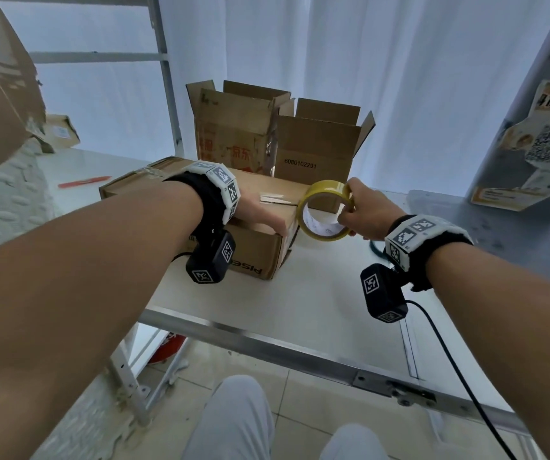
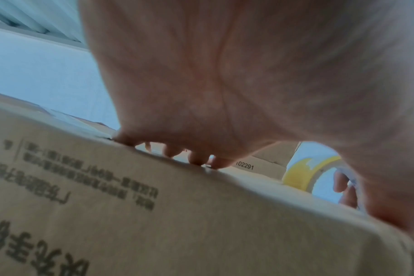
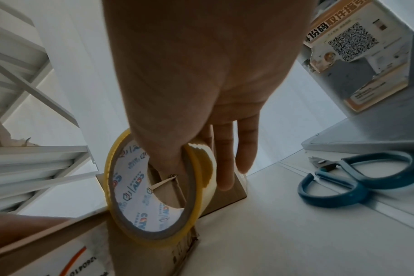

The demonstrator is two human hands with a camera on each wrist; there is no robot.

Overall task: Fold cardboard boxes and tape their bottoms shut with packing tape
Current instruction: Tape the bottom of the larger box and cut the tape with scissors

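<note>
While the left hand (image 1: 260,215) lies flat on top of the folded box (image 1: 253,254), fingers straight and spread along the flaps with the thumb over the near right edge, the right hand (image 1: 363,210) brings the tape roll (image 1: 325,210) up to the box's right end. The flat press probably keeps the closed flaps level and stops the box sliding on the tabletop (image 1: 316,293) when the tape is pulled. The right grip is clamped on the roll: the right wrist view shows the thumb hooked through the core and fingers against the outer band. The roll stands on edge, its open core facing the person, touching or just beside the box's right end near the top corner; whether a free tape end has stuck there cannot be told. The box's long axis runs left to right and slightly away, so the flap seam likely runs toward the roll. Two open boxes (image 1: 316,151) stand behind, flaps up. Blue scissors (image 3: 357,177) lie on the tabletop to the right, well within reach for cutting.
</note>
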